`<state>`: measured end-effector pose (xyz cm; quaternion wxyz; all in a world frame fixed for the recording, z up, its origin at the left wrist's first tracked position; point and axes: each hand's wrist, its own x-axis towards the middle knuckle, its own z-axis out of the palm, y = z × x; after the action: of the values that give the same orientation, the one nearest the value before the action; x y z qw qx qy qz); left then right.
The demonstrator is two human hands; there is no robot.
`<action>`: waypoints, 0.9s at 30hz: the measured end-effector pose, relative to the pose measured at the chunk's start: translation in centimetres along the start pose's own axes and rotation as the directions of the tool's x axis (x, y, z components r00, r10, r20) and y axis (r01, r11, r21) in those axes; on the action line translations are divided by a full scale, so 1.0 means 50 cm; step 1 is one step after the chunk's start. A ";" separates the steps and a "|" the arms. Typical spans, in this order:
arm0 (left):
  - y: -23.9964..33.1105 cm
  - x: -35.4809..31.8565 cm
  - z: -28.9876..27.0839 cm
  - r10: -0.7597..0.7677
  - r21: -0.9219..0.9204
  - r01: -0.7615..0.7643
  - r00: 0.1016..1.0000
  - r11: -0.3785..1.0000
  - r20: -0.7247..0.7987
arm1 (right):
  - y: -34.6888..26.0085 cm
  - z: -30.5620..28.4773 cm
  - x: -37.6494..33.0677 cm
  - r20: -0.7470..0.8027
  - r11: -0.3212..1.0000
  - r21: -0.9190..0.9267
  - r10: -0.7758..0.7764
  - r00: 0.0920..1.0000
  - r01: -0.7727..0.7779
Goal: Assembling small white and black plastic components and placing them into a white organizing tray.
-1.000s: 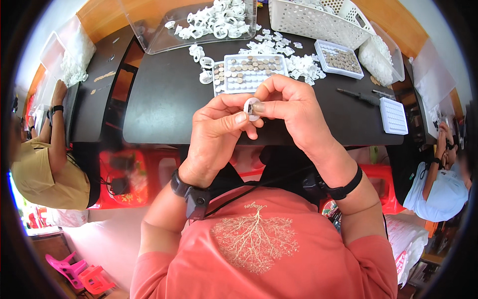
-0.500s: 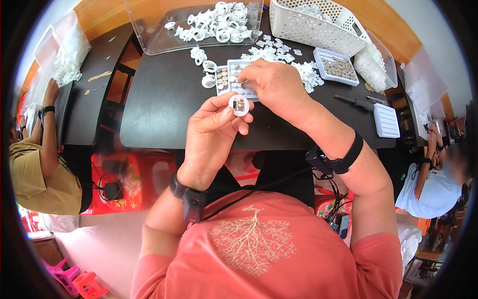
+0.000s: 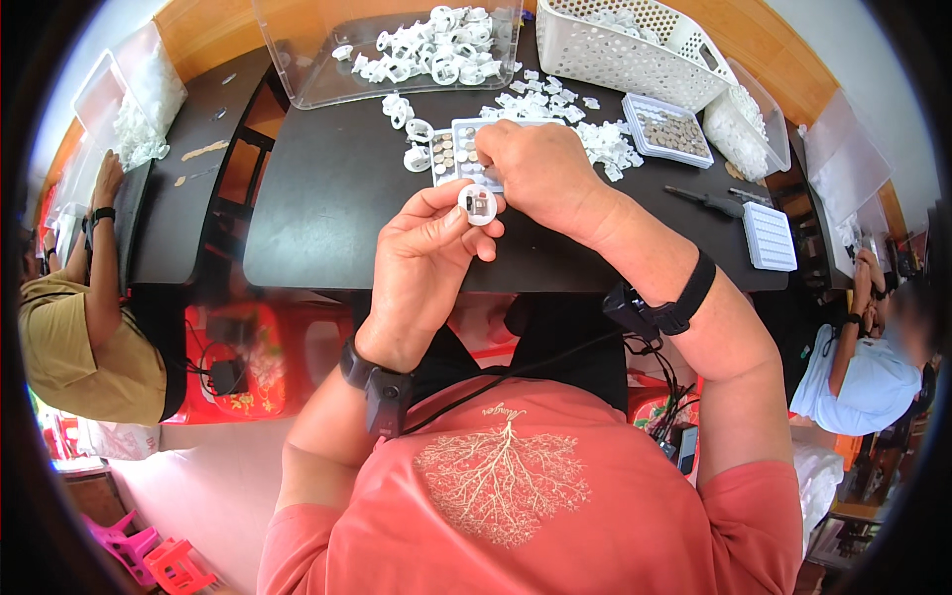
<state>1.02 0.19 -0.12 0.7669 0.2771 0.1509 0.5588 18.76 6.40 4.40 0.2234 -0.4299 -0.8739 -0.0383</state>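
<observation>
The left hand (image 3: 421,260) has its grip closed on a small white round part (image 3: 478,204), pinched between thumb and fingertips and held up above the near edge of the dark surface (image 3: 327,198). The part is a flat plastic disc turned face-up toward the head camera, with a small dark square inset at its centre; being round, it shows no clear long axis.

The right hand (image 3: 540,174) reaches forward and lies palm-down over a shallow tray of small round cells (image 3: 451,154), fingers curled onto the tray's right half. Whether those fingers pinch anything I cannot tell, since the back of the hand hides the tips. The tray is pale grey, rectangular, its compartments filled with dull metallic discs.

Just beyond it, loose white plastic rings (image 3: 412,124) lie scattered on the surface, glossy and curved. Further back stands a clear plastic bin (image 3: 307,59) heaped with more of the same white pieces, and to its right a white perforated basket (image 3: 635,55). A second tray of cells (image 3: 672,131) sits just beside the basket. Well to the right lie a black slender tool (image 3: 706,199) and a white ribbed block (image 3: 771,236).

Black bands wrap both wrists.
</observation>
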 end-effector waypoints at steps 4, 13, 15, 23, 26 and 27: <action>0.001 -0.001 0.005 0.004 0.013 -0.004 1.000 1.000 -0.015 | -0.012 -0.021 -0.018 -0.089 0.994 0.104 0.042 0.995 -0.033; -0.003 0.003 0.016 0.018 0.041 -0.016 0.998 0.999 -0.058 | -0.083 -0.006 -0.071 -0.462 0.980 0.200 0.081 0.883 0.014; -0.004 0.003 0.017 0.018 0.037 -0.016 0.998 0.999 -0.067 | -0.088 -0.005 -0.074 -0.481 0.984 0.177 0.081 0.873 0.007; -0.007 0.000 0.017 0.028 0.094 -0.018 0.995 0.995 -0.099 | -0.087 -0.022 -0.083 -0.434 0.983 0.163 -0.005 0.901 0.084; -0.006 0.001 0.017 0.014 0.092 -0.005 0.995 0.996 -0.098 | -0.084 -0.017 -0.087 -0.436 0.979 0.185 0.003 0.900 0.086; -0.006 0.001 0.018 0.013 0.092 -0.004 0.995 0.996 -0.097 | -0.084 -0.017 -0.087 -0.437 0.979 0.185 0.004 0.900 0.086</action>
<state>1.75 -0.07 0.43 0.7427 0.2850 0.2126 0.5674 18.16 0.33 3.86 0.4538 -0.3674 -0.8103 -0.0501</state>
